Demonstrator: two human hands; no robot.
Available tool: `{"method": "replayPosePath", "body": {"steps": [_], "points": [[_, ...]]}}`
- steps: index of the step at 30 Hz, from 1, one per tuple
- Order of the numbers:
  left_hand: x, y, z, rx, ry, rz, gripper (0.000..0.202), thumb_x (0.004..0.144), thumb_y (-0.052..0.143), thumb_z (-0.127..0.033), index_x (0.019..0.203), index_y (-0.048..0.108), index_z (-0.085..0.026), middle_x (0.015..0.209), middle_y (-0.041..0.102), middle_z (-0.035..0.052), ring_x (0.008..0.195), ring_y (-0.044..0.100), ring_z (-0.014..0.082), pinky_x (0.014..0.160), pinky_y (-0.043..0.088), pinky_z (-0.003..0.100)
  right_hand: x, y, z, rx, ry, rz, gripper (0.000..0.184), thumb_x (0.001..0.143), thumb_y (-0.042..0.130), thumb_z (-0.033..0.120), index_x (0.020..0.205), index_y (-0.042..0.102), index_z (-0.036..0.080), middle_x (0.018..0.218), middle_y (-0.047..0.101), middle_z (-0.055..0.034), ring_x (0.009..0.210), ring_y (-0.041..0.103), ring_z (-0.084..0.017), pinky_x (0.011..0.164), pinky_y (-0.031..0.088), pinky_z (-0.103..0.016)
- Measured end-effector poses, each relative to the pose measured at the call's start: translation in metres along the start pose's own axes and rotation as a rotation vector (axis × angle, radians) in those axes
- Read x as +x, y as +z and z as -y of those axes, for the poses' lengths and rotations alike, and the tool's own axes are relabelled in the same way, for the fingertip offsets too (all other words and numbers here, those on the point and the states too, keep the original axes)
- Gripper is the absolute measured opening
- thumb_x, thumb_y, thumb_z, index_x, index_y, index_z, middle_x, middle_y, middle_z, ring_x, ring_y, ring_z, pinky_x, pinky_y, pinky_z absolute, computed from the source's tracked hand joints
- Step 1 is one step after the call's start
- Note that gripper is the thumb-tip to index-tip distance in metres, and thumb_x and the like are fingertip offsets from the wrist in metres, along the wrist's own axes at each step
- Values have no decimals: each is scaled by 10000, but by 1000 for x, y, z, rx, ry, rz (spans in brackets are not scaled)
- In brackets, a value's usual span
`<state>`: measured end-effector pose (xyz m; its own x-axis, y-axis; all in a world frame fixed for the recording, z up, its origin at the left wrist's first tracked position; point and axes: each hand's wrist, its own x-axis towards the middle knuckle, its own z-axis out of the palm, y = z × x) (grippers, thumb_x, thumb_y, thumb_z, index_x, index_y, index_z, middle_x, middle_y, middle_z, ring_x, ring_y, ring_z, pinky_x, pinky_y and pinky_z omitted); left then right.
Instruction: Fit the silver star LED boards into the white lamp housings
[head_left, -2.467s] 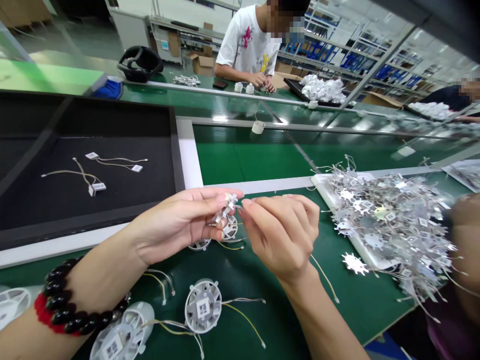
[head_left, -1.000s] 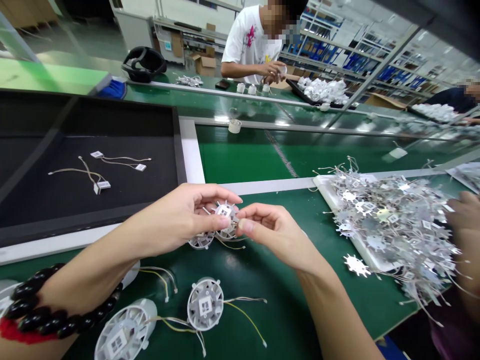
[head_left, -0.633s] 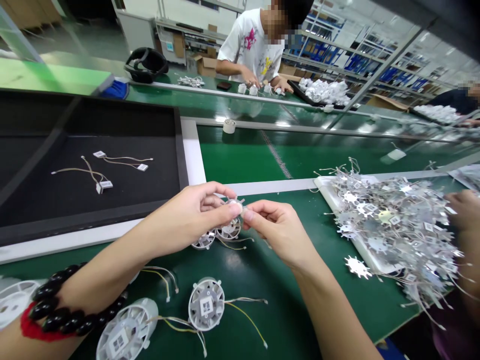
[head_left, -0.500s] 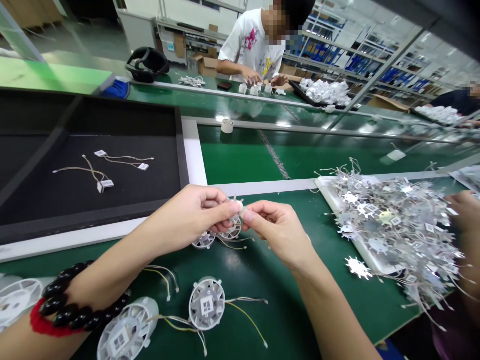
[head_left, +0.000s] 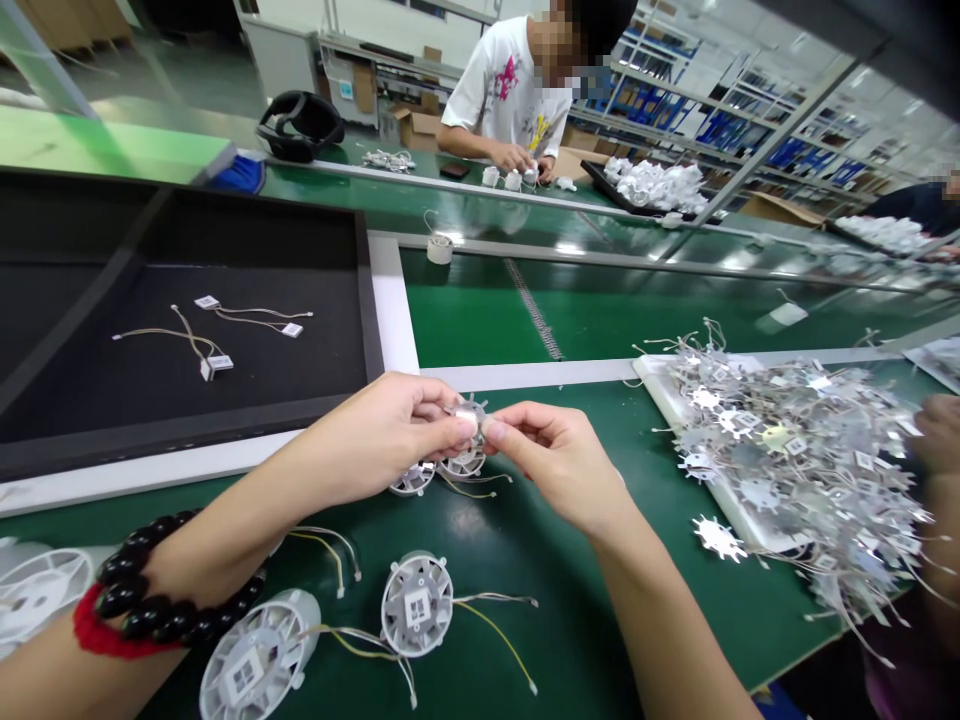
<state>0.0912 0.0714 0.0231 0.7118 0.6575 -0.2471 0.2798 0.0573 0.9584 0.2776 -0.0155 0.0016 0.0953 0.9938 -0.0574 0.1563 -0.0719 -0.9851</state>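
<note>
My left hand [head_left: 390, 432] and my right hand [head_left: 561, 460] meet at the middle of the bench. Thumb and fingers of each pinch a small, shiny spiked metal plate [head_left: 472, 406], partly hidden by the fingertips. Just behind and below them sit two white round housings, including one [head_left: 465, 463] partly covered by my left hand. Nearer to me, a white round housing [head_left: 417, 606] shows a square code label and trailing wires. A larger housing [head_left: 259, 655] lies tilted beside it, close to my left wrist.
A heap of spiked metal plates with wires [head_left: 795, 460] covers a white tray on the right; a blurred hand [head_left: 941, 440] is beside it. A black tray [head_left: 97, 410] holds labelled wired pieces. Beyond the green conveyor [head_left: 480, 310], a person [head_left: 510, 100] handles white parts.
The spiked plate now shows more between my fingertips, its face turned more into view. The white ring on the conveyor has shifted left. The person opposite has brought both hands together.
</note>
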Motion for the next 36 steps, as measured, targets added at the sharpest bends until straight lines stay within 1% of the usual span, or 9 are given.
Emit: {"method": "replayPosePath", "body": {"steps": [4, 7, 9, 13, 17, 20, 26, 31, 36], "points": [[0, 0, -1, 63, -15, -9, 282, 851, 765, -450, 934, 679, -194, 744, 752, 17, 650, 627, 174, 570, 414, 244, 1, 3, -3, -45, 7, -74, 269, 821, 780, 441, 770, 746, 179, 683, 692, -17, 607, 562, -133, 557, 460, -263], [-1, 1, -3, 112, -10, -33, 361, 883, 727, -462, 1131, 620, -221, 660, 683, -49, 540, 521, 142, 488, 335, 230, 2, 3, -5, -42, 38, -110, 311, 763, 826, 467, 747, 726, 173, 660, 671, -13, 586, 525, -127, 535, 425, -260], [-2, 1, -4, 180, 38, -23, 397, 915, 686, -428, 1249, 591, -234, 663, 672, -63, 547, 539, 143, 497, 360, 230, 2, 2, -5, -43, 49, -103, 321, 773, 809, 475, 736, 715, 170, 633, 638, 1, 556, 476, -111, 517, 384, -253], [-2, -1, 1, 470, 162, -50, 428, 926, 677, -358, 1343, 599, -305, 962, 776, -27, 842, 730, 209, 708, 512, 288, 2, -2, -4, -83, 51, -87, 303, 818, 754, 459, 744, 706, 169, 592, 566, 28, 517, 373, -89, 484, 300, -249], [-1, -5, 14, 866, 380, -103, 431, 983, 667, -346, 1401, 580, -288, 1359, 715, 28, 1198, 698, 271, 936, 535, 355, 1, -3, -3, -102, 58, -61, 305, 838, 716, 465, 747, 692, 176, 580, 529, 38, 504, 334, -88, 473, 258, -259], [-1, -6, 19, 1034, 486, -64, 501, 1001, 670, -321, 1469, 517, -233, 1428, 675, 87, 1247, 682, 282, 941, 552, 350, 1, -3, -1, -112, 68, -61, 304, 831, 705, 468, 735, 673, 181, 586, 525, 39, 508, 337, -92, 485, 263, -267], [-1, -2, 8, 1118, 420, 7, 348, 933, 777, -326, 1230, 678, -173, 1136, 785, 76, 997, 756, 314, 805, 578, 404, -1, -5, 0, -239, 147, 15, 317, 848, 654, 477, 707, 624, 194, 637, 544, 23, 570, 408, -117, 533, 297, -277], [1, 6, 8, 1161, 366, 53, 336, 891, 829, -337, 1139, 717, -141, 1214, 760, 111, 1145, 707, 337, 985, 549, 460, -1, -4, -2, -461, 195, 21, 303, 883, 620, 455, 701, 582, 216, 656, 558, 27, 609, 443, -137, 571, 317, -291], [2, 12, 10, 1203, 310, 53, 342, 897, 820, -365, 1115, 735, -116, 1237, 756, 155, 1187, 690, 379, 1022, 533, 498, 1, -2, -6, -570, 215, -15, 300, 889, 623, 457, 695, 573, 233, 666, 570, 26, 631, 467, -158, 595, 338, -304]]}}
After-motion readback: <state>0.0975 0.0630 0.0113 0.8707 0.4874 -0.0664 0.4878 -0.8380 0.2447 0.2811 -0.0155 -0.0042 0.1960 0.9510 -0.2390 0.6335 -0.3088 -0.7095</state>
